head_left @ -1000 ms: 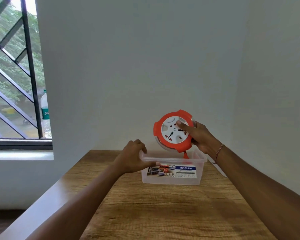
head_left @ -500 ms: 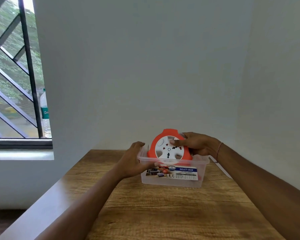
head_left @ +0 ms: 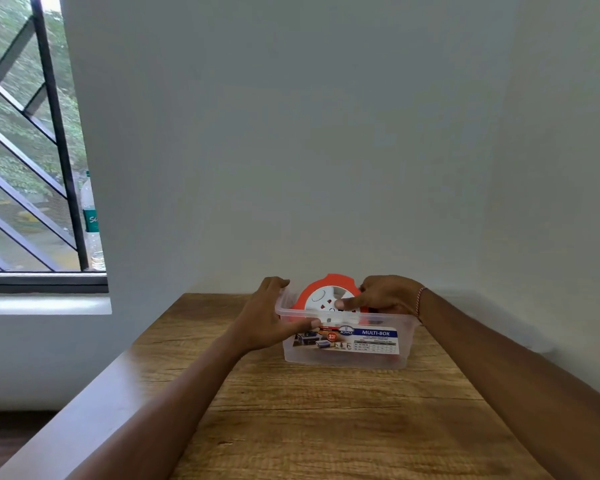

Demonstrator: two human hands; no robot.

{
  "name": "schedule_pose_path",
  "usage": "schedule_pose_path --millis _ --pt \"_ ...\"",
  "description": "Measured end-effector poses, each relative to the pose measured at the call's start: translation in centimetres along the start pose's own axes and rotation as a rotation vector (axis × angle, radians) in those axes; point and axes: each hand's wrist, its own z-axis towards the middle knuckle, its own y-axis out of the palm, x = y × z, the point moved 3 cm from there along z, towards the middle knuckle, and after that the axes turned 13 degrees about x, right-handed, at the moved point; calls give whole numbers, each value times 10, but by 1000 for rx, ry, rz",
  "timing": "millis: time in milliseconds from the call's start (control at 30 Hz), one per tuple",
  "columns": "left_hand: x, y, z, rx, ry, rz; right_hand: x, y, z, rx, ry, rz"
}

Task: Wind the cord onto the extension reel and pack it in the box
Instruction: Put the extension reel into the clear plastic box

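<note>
The orange and white extension reel [head_left: 321, 295] leans tilted inside the clear plastic box [head_left: 347, 355], its upper edge rising above the rim. My right hand [head_left: 381, 297] grips the reel from its right side, thumb across the white socket face. My left hand [head_left: 269, 317] grips the box's left rim, thumb on the front wall. The box carries a blue MULTI-BOX label on its front. The cord is hidden from view.
The box stands near the far end of a wooden table [head_left: 326, 427], close to the grey wall. A barred window [head_left: 28, 150] is at the left, with a plastic bottle [head_left: 90, 220] on its sill.
My right hand has lowered the reel from above the box down into it. My left hand has stayed on the box's left rim.
</note>
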Motion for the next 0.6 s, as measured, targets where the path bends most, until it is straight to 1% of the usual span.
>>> schedule_pose_path --millis 67,100,167,233,300,367,400,433,467,500,533,600 --pt "2 -2 1 -9 19 12 0 2 -1 85 -24 -180" --pt "3 -3 2 -20 29 23 1 3 0 111 -35 -222" --pt "4 -6 5 -52 38 40 2 4 0 151 -48 -241" --pt "5 -8 9 -103 13 38 0 2 -3 218 -102 -252" --pt "7 -8 12 -173 -7 39 -2 -8 -7 395 -227 -248" --pt "12 -8 14 -212 4 38 1 -30 -15 613 -320 -139" --pt "16 -9 16 -216 9 29 8 -44 -20 685 -335 -53" --pt "21 -10 19 -211 14 19 19 -59 -24 720 -331 -1" --pt "27 -11 24 -202 25 15 33 -71 -28 720 -313 6" --pt "33 -11 28 -195 42 14 52 -81 -32 686 -281 -23" --pt "41 -10 33 -189 66 16 72 -88 -35 619 -240 -67" --pt "57 -4 40 -183 120 23 115 -92 -44 428 -138 -158"
